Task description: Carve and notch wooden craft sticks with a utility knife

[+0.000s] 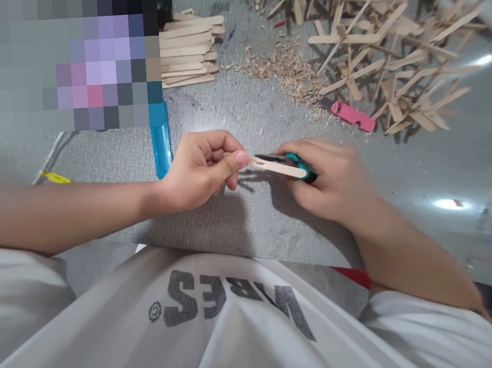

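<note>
Thumb and fingers of my left hand (209,167) pinch one end of a pale wooden craft stick (280,168). The stick points right and slightly down, over the grey tabletop. My right hand (326,171) is closed round the teal and black handles of a pair of pliers (297,161). The dark jaws reach left along the stick, close to my left fingertips. A dark notch or mark shows on the stick near those jaws. Whether the jaws are clamped on the stick, I cannot tell.
A pile of craft sticks (191,48) lies beyond my left hand. Wood shavings (284,68) are scattered ahead, beside a pink-handled knife (352,116). Many jumbled craft-stick pieces (387,47) cover the far right. A blue tray-like object (161,142) lies by my left wrist.
</note>
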{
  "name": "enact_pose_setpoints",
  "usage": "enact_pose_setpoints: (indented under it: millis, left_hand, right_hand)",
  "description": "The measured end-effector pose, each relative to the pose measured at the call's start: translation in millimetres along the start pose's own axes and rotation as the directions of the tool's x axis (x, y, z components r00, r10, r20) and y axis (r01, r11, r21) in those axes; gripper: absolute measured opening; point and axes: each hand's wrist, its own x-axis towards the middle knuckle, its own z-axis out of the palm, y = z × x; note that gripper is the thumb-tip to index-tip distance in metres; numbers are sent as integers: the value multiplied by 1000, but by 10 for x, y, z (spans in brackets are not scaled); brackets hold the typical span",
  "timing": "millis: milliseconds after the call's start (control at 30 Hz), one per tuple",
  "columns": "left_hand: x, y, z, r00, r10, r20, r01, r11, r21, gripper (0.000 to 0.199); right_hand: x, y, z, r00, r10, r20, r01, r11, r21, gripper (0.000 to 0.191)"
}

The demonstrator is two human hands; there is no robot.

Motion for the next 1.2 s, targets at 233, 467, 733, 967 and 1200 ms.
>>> enact_pose_setpoints:
  millis: [233,467,733,967,1200]
  left_hand:
    - [8,-3,11,1000,23,17,-24,999,27,64]
    - [-25,31,12,994,-83,75,85,996,-35,62]
    - [-34,35,31,992,-94,85,100,993,-66,61]
    - [-7,34,8,997,33,72,-36,998,43,60]
    - [-32,32,1,995,66,72,-74,991,115,33]
  right_hand:
    - [-5,-4,-22,995,-24,99,18,998,65,31]
    - [-80,-36,150,995,11,-98,-28,985,-169,14]
    - [-50,-44,162,999,-23,-30,19,990,-137,10]
    - [-29,27,6,984,-42,172,35,999,40,24]
    - [-14,23,-97,971,-60,232,54,998,34,21]
